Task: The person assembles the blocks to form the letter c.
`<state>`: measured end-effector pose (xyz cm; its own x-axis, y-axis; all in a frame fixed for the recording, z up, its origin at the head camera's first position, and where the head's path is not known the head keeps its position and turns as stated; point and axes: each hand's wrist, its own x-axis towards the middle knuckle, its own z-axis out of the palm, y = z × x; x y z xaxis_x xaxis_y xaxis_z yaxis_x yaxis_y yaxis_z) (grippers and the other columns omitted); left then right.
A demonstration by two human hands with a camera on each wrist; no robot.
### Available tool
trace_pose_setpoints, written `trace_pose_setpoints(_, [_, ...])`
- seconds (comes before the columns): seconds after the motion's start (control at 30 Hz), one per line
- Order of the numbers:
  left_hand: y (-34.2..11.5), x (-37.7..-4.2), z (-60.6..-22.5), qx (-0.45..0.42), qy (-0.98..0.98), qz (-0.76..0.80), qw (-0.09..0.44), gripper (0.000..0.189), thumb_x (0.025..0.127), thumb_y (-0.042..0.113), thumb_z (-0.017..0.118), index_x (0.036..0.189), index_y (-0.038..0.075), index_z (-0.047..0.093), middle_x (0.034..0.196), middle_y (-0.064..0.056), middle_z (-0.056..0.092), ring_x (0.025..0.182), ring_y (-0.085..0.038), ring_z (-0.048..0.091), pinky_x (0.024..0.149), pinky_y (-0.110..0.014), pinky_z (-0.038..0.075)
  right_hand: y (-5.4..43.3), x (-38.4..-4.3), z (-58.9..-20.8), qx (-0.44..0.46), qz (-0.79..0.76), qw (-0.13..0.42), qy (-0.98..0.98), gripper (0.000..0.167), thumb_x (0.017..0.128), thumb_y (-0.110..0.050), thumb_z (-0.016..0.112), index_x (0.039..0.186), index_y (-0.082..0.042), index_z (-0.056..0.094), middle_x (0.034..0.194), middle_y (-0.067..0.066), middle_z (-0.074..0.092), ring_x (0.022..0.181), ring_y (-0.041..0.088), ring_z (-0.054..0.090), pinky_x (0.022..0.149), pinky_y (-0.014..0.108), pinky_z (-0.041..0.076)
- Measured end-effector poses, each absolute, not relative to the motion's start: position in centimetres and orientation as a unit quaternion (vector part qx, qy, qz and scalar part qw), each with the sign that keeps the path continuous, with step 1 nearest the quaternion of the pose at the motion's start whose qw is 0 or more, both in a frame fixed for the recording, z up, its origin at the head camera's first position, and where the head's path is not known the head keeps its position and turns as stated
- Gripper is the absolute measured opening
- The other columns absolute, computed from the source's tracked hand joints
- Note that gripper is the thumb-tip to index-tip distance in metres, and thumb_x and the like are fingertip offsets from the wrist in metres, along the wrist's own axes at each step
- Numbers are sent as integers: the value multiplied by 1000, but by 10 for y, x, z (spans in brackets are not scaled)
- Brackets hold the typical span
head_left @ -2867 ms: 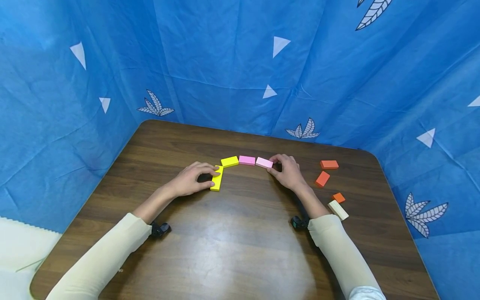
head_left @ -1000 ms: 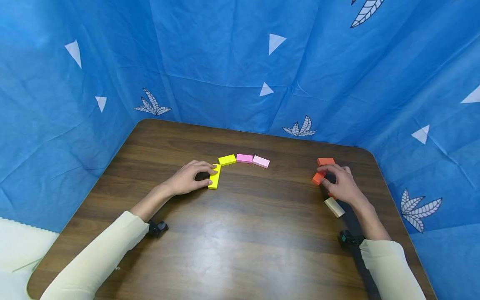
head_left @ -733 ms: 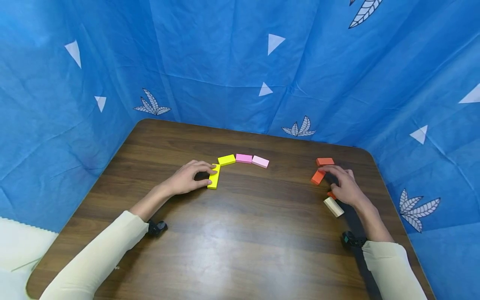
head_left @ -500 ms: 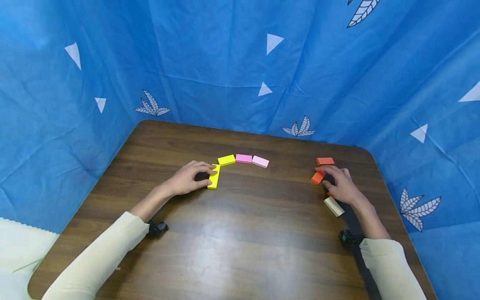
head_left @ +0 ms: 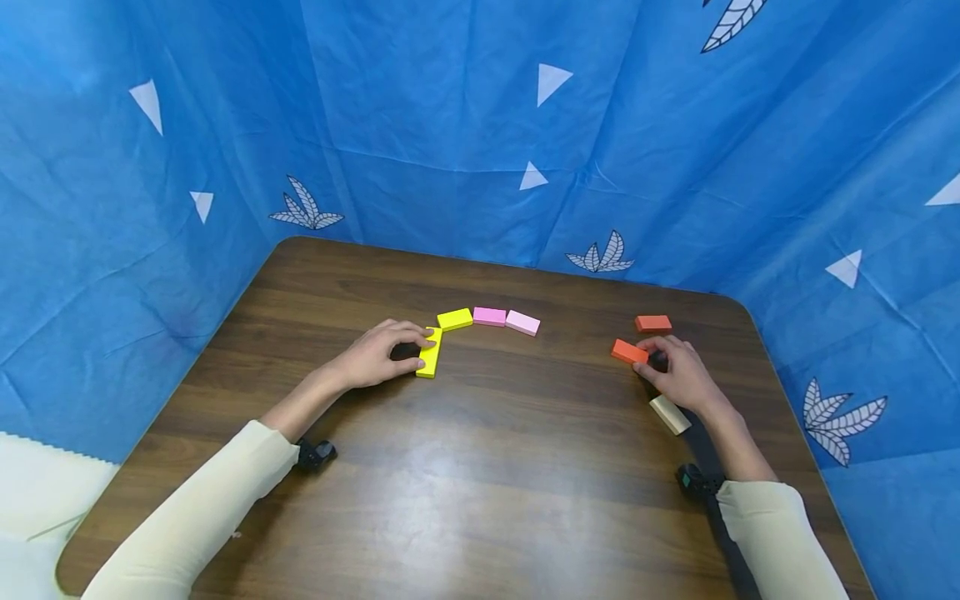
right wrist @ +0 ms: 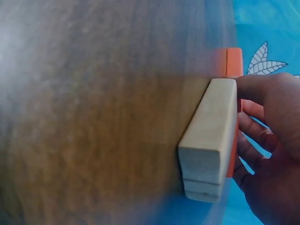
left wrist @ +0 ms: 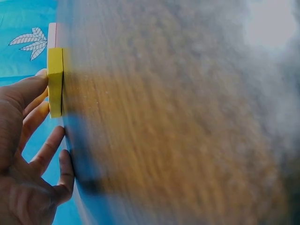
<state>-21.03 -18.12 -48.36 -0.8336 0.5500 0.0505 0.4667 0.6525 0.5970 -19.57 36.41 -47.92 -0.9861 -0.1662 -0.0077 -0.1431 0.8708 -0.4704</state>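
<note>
My left hand (head_left: pixel 382 354) pinches a yellow block (head_left: pixel 430 354) lying flat on the table, thumb on its near end and fingers on the far end. The left wrist view shows the same yellow block (left wrist: pixel 55 84) at the fingertips. On the right, my right hand (head_left: pixel 681 373) pinches the right end of an orange block (head_left: pixel 628 351) between thumb and fingers. Close under that wrist lies a cream block (head_left: pixel 670 415), which fills much of the right wrist view. Behind it there, part of another orange block (right wrist: pixel 232 157) shows; the hand hides it from the head view.
A second yellow block (head_left: pixel 455 319), a pink block (head_left: pixel 490 317) and a pale pink block (head_left: pixel 522 322) form a curved row from the held yellow one. Another orange block (head_left: pixel 653 323) lies behind my right hand. Blue cloth (head_left: pixel 450 125) hangs around the wooden table (head_left: pixel 480 467).
My right hand has left the pale pink block and gone right to the orange blocks. The middle orange block has turned and shifted slightly left in its fingers. My left hand keeps its place.
</note>
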Motion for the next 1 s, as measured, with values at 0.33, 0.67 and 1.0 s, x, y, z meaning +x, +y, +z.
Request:
trace_pose_setpoints(0.33, [-181,-212,-485,286,907,302,64,38,101,29,77,137,17,74,152,-8,65,142,-36,55,119,-62,44,362,-191,-481,-52,-241,17,969,43,104,-26,73,135,2,65,129,27,65,112,41,59,95,61,51])
trace_pose_setpoints(0.67, [-181,-210,-482,288,906,303,66,38,101,28,78,137,15,75,152,-9,65,141,-37,56,118,-61,45,350,-190,-478,-53,-246,22,968,44,104,-31,73,133,0,65,126,24,68,109,37,60,92,53,51])
trace_pose_setpoints(1.0, [-183,-212,-485,288,906,304,60,38,101,28,78,136,16,75,151,-9,66,140,-36,57,118,-61,46,337,-188,-475,-63,-240,25,968,44,102,-29,74,133,1,63,127,23,66,112,37,60,94,55,53])
